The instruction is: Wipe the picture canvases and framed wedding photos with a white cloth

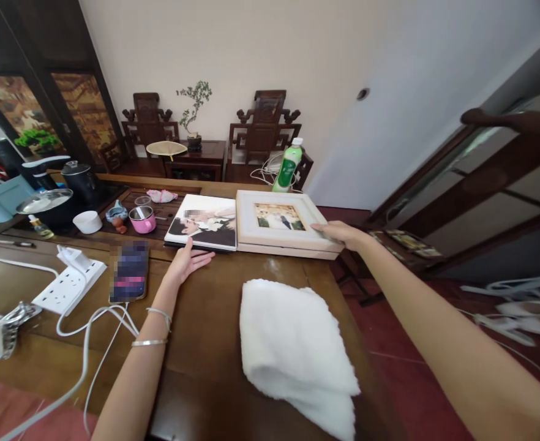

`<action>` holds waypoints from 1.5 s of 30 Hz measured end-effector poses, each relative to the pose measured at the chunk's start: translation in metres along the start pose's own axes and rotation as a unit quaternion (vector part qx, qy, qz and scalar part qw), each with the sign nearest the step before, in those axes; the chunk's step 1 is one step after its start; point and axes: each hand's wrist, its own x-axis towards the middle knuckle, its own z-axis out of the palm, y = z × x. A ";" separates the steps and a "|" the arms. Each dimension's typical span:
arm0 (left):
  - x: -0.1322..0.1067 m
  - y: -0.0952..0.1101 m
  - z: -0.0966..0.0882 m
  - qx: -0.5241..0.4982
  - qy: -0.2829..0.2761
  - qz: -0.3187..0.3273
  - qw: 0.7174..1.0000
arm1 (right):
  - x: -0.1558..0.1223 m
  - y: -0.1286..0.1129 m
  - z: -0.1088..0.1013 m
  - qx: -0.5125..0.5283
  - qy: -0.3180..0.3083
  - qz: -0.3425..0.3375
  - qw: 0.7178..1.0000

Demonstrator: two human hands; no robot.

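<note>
A photo album (206, 239) with a couple's picture on its cover lies flat on the wooden table. At its near edge is my left hand (188, 262), palm turned up, thumb against the edge and fingers stretched out. Touching the album on its right is a thick white picture frame (247, 220) with a wedding photo in it, lying on a pale layer of similar size. My right hand (341, 234) grips this frame at its right edge, thumb on top; the other fingers are partly hidden. Nearer me lies a folded white towel (292, 349).
Behind the frame stands a green bottle (288, 165). Left of my hand are a phone (130, 271), a power strip (70, 286) with loose white cables, a silver hair claw (10, 327) and a pink cup (142, 220). The wooden table (206, 343) ends on the right.
</note>
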 end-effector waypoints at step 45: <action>-0.030 0.016 0.070 0.463 0.135 0.198 0.853 | -0.007 0.023 0.007 -0.041 0.041 0.025 0.998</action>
